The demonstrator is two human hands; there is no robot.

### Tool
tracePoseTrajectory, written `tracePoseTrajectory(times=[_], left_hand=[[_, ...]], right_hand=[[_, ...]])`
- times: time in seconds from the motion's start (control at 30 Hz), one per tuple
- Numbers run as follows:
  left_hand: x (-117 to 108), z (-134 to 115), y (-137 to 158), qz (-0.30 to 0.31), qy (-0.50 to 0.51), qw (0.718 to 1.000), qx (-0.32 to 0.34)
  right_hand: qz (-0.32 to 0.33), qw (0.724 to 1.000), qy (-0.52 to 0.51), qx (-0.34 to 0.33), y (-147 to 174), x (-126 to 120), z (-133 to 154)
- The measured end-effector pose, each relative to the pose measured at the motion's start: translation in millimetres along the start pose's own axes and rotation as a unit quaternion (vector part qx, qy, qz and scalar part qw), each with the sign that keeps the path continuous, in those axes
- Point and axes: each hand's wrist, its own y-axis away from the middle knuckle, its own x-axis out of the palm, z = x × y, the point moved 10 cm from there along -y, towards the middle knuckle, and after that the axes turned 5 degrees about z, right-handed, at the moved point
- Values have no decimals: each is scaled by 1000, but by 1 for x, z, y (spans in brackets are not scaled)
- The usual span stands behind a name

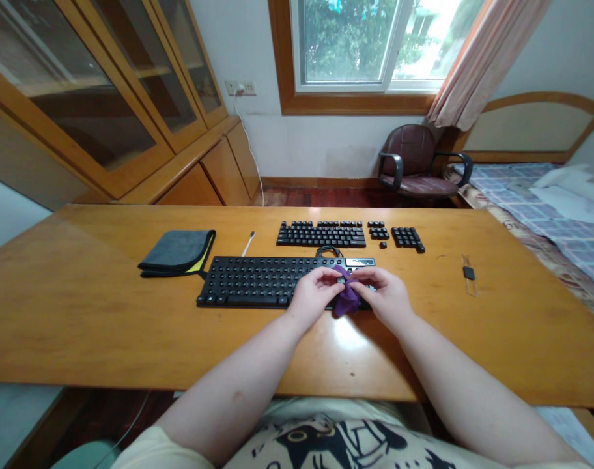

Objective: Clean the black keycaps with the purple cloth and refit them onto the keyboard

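My left hand (314, 292) pinches a small keycap (340, 281) between thumb and fingertips, over the right part of a black keyboard (251, 280). Against the keycap, my right hand (389, 296) grips a bunched purple cloth (346, 302), whose lower end hangs down between the hands. The keyboard's key positions look bare of their caps, with the bottom row hard to make out. My hands and the cloth hide its right end. Behind it, loose black keycaps (321, 234) lie in keyboard order, with a number-pad group (407, 238) at their right.
A folded grey towel (176, 250) with yellow lining lies left of the keyboard, near a white brush (249, 243). A wire keycap puller (468, 272) rests at the right on the wooden desk (106, 326). Beyond the desk stands an armchair (414, 159).
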Motion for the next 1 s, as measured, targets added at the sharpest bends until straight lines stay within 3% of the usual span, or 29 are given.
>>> tracePoseTrajectory(times=[0.23,0.5,0.77,1.0], left_hand=[[3,-7,0,23,-1,1000,13],[4,-5,0,33,-6,999,22],[0,-2,0,5,24,1000,7],[-3,-8,3,-13,-84,996,12]], right_hand=[[-24,993,-109,-34,-7,-7,-3],[49,998,-34,-7,-9,4,-1],[45,998,-33,35,-9,4,-12],[57,998,-2,-24,-7,7,-7]])
